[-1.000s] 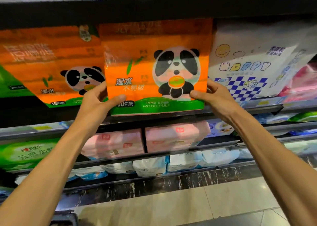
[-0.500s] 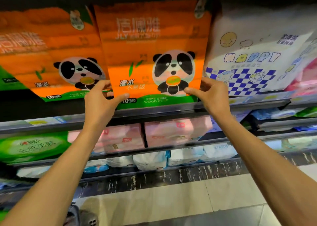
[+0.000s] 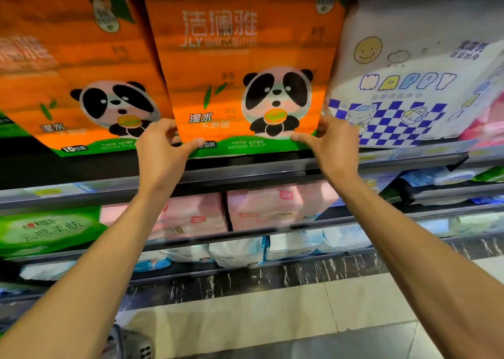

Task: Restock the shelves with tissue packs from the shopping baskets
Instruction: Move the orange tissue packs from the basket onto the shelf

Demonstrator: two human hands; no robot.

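Note:
An orange tissue pack with a panda print [image 3: 240, 67] stands upright on the upper shelf [image 3: 259, 167], between a matching orange panda pack [image 3: 79, 67] on its left and a white "HAPPY" pack [image 3: 409, 86] on its right. My left hand [image 3: 161, 154] grips its lower left corner, thumb on the green front strip. At the lower right corner my right hand [image 3: 332, 146] holds it the same way. A grey shopping basket [image 3: 131, 345] peeks in at the bottom edge, its contents hidden.
Below are shelves with a green pack [image 3: 46, 230], pink packs [image 3: 272, 206] and white-and-blue packs [image 3: 237, 252]. A dark marbled plinth [image 3: 272, 277] runs under the shelving, with pale floor tiles [image 3: 245, 317] in front.
The pack has gone up and deeper into the shelf gap, and now stands level with its neighbours. Both hands kept their hold on its lower corners. My view has moved closer.

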